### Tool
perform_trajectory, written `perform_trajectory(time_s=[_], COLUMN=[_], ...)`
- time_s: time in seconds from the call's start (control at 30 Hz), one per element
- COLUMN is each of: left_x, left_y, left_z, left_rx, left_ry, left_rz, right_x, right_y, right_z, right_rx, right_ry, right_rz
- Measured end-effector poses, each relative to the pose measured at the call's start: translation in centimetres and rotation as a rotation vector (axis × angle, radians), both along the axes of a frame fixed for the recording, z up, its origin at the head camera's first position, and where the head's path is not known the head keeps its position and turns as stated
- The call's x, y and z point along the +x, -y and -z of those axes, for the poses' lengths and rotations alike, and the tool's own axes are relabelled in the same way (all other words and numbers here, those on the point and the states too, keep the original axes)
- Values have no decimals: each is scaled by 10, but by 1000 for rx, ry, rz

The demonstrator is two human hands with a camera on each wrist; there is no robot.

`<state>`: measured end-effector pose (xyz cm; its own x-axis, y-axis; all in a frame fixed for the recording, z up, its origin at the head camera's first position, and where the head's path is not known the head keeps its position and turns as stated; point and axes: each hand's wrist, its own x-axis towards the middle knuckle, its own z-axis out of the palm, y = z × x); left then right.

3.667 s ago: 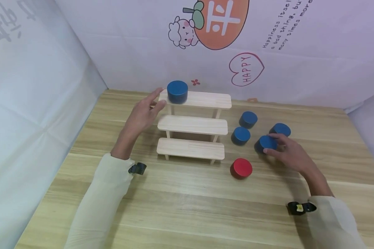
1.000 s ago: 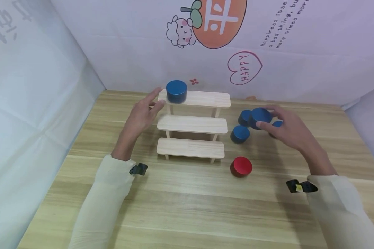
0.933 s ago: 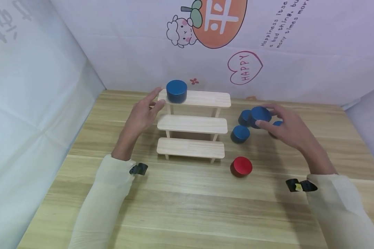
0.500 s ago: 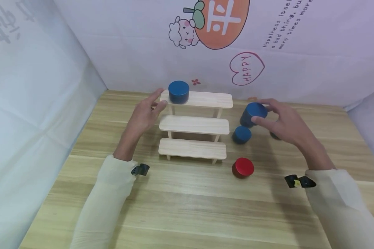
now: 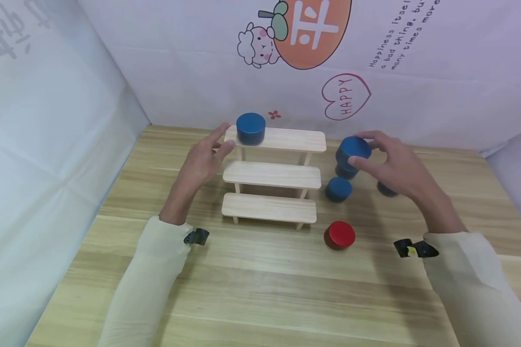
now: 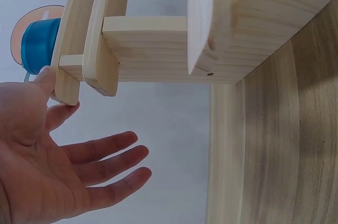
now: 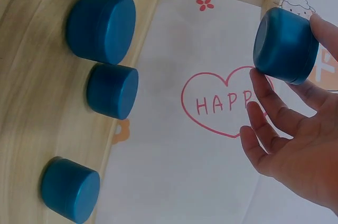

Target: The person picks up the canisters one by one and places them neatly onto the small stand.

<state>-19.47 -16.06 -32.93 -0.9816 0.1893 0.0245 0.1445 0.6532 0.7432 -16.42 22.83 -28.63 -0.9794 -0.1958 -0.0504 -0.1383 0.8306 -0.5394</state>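
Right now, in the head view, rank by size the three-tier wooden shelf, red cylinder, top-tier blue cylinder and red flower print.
Three-tier wooden shelf
Red cylinder and top-tier blue cylinder: look about equal
Red flower print

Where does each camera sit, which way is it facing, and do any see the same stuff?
Head: worn on the head, facing forward and down at the wooden shelf; left hand, right hand, left sleeve and right sleeve show.
Left wrist: on that wrist, facing the shelf's end and the blue cylinder atop it; only the left hand shows.
Right wrist: on that wrist, facing the held blue cylinder; only the right hand shows.
Shared: head and right wrist both show the HAPPY heart.
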Motion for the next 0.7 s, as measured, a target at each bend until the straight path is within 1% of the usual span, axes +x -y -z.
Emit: perform_trajectory(time_s=[0.23,0.47,0.7], left_x=[-1,0,-1], left_y=[0,0,1], left_z=[2,1,2], left_rx=[14,12,14], left_ry=[-17,-24,-25], left_rz=[-10,-2,2], right_x=[-6,-13,-15], right_y=[7,10,17], right_z=[-4,-14,-21], right_rx=[3,15,10], right_ry=[-61,-56,-58], right_rz=[-32,-17,-30])
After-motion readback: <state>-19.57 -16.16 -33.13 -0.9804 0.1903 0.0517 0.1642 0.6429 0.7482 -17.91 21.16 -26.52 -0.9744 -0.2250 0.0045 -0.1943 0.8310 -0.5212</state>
